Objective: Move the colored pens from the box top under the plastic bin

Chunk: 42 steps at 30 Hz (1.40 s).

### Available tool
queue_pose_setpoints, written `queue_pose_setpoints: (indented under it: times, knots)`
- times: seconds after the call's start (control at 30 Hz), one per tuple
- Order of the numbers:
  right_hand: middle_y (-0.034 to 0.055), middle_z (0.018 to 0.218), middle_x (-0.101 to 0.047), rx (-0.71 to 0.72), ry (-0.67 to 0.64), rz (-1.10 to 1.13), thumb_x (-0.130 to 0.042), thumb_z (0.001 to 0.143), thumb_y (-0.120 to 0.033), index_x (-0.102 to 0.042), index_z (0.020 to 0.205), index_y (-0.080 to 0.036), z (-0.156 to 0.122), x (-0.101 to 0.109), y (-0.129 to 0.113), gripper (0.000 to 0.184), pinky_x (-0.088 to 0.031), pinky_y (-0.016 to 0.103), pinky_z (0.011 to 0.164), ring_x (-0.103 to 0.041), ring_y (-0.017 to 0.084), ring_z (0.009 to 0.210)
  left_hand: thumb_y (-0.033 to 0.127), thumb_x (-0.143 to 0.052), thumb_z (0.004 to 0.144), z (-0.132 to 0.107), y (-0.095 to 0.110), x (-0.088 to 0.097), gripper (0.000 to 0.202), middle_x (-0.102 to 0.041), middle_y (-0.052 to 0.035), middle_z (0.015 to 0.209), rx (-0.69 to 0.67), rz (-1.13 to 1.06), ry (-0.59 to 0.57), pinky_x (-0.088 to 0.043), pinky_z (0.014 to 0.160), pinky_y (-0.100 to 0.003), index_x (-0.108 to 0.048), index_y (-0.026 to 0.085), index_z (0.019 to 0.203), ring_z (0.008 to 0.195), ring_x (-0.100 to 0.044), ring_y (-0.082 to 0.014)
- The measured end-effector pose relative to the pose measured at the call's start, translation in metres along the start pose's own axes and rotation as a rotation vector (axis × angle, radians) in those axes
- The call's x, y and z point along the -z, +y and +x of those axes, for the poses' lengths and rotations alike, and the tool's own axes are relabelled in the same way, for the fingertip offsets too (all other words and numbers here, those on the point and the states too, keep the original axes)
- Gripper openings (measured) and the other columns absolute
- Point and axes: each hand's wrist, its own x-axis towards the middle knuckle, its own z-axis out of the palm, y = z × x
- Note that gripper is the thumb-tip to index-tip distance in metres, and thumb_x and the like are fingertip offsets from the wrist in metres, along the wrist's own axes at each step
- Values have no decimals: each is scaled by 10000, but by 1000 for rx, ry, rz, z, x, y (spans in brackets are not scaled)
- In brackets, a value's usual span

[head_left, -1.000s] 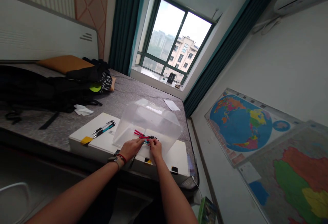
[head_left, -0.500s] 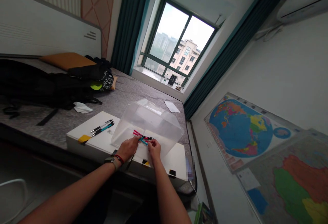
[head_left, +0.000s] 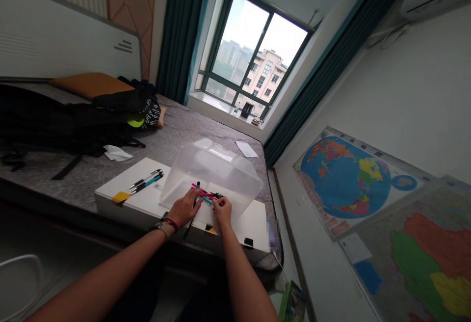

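A clear plastic bin [head_left: 217,174] lies on its side on a white board [head_left: 143,201], its mouth facing me. At the bin's mouth is a bunch of pink and teal pens [head_left: 204,195]. My left hand [head_left: 185,207] is closed around the near ends of the pens, and one dark pen sticks up between its fingers. My right hand [head_left: 222,210] pinches the black tips of the bunch from the right. A red band and a watch sit on my left wrist.
Three more pens [head_left: 146,181] lie on the board's left part, beside a yellow tag [head_left: 118,197]. The board rests on a grey bed with a black backpack [head_left: 69,125], crumpled tissue [head_left: 116,153] and a paper [head_left: 246,149]. World maps [head_left: 348,179] lean against the right wall.
My hands stay at the bin's mouth, shuffling the bunch of pens. A dark pen now stands up between my left fingers. The camera has shifted slightly.
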Motion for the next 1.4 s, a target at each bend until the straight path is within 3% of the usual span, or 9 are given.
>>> queue_pose_setpoints:
  times: [0.17, 0.37, 0.57, 0.67, 0.87, 0.93, 1.07, 1.4]
  knots:
    - [-53, 464, -463, 13, -5, -94, -618, 762, -409, -429, 542, -224, -1, 1, -3, 344, -371, 242, 535, -436, 128, 483, 215, -326, 939, 0, -8, -5, 489, -544, -101, 1347, 6, -41, 19, -460, 1019, -355, -370, 173, 1424, 1250, -515, -216]
    - [-23, 539, -572, -12, -93, -80, -477, 874, -476, -567, 641, -201, -7, -1, -12, 371, -366, 240, 510, -475, 129, 459, 191, -369, 907, 0, -13, -12, 553, -560, -101, 1354, 20, -11, 21, -493, 964, -344, -347, 178, 1459, 1186, -574, -225]
    - [-15, 488, -548, -35, -92, -149, -424, 904, -534, -532, 579, -206, -7, -4, -11, 474, -373, 242, 519, -499, 138, 458, 159, -373, 897, -2, -13, -11, 551, -649, -97, 1226, 64, 10, -14, -512, 874, -324, -384, 198, 1446, 1016, -652, -214]
    - [-14, 516, -566, -74, -91, -119, -396, 910, -558, -561, 639, -206, -5, -4, -10, 474, -376, 245, 503, -505, 143, 459, 135, -372, 891, -1, -11, -8, 544, -684, -90, 1121, 73, 35, -58, -500, 848, -303, -408, 204, 1429, 976, -651, -202]
    - [-24, 494, -530, -2, -114, -118, -435, 896, -544, -581, 624, -212, -5, -2, -9, 453, -355, 249, 493, -479, 151, 477, 344, -365, 964, -1, -4, -3, 447, -690, -86, 974, 7, 85, -167, -502, 774, -304, -460, 247, 1390, 899, -650, -212]
    - [-20, 501, -537, 47, -134, -128, -446, 893, -539, -601, 624, -212, -6, -2, -9, 451, -351, 246, 506, -487, 157, 512, 381, -360, 968, 0, -3, -2, 456, -690, -87, 1020, -44, 57, -181, -505, 801, -309, -453, 260, 1398, 925, -647, -210]
    - [-21, 527, -547, 110, -189, -158, -460, 900, -516, -613, 629, -211, -9, -2, -9, 435, -357, 239, 543, -498, 156, 563, 378, -360, 968, 0, -3, 0, 448, -673, -68, 1141, -112, -30, -166, -499, 863, -306, -446, 294, 1400, 1011, -626, -198]
    - [-22, 565, -568, 160, -272, -306, -435, 939, -417, -589, 596, -217, -8, -4, -5, 427, -336, 244, 568, -508, 144, 558, 372, -320, 985, -3, -12, -12, 368, -691, -64, 849, -41, 145, -226, -461, 696, -254, -578, 293, 1235, 784, -648, -179]
